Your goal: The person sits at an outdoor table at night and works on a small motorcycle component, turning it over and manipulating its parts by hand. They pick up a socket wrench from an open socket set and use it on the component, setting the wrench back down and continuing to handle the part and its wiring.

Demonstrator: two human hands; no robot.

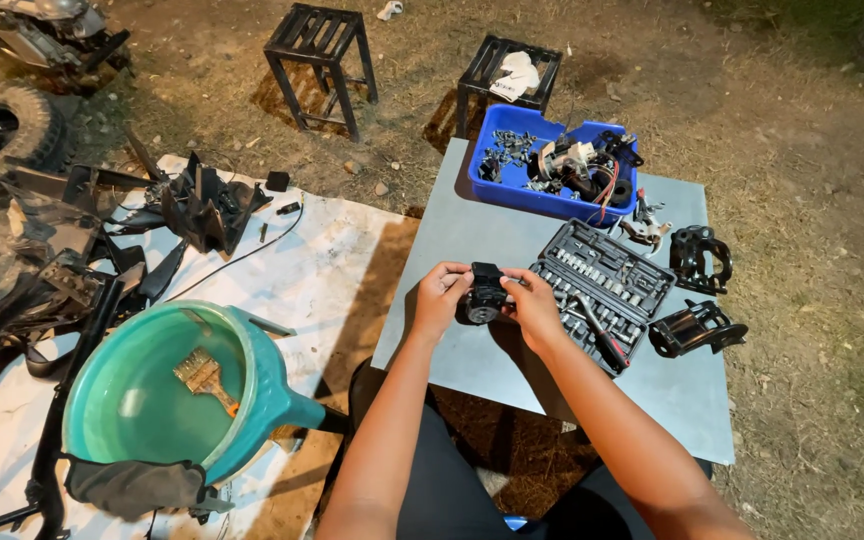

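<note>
The person is holding a small black mechanical part (483, 293) between both hands just above the near-left area of the grey tabletop (472, 230). The left hand (439, 297) is gripping the part's left side, its fingers curling over the top and pinching it, while the right hand (531, 303) is clasping the right side, fingers wrapping round the part in the same way. Just beside the right hand, an open socket set case (602, 290) is lying on the tabletop, with a red-handled tool (604, 341) resting across its near corner. Farther back, a blue tray (512, 185) is sitting at the far edge, holding small metal pieces and wired parts. Two black housings (699, 257) (697, 328) are lying to the right of the case. On the ground to the left, a teal basin (252, 390) is standing on a white sheet (322, 250) with a brush (204, 377) lying inside it, and black panels (202, 205) are lying scattered beyond. Two black metal stools (319, 62) (507, 78) are standing on the dirt behind the tabletop.
</note>
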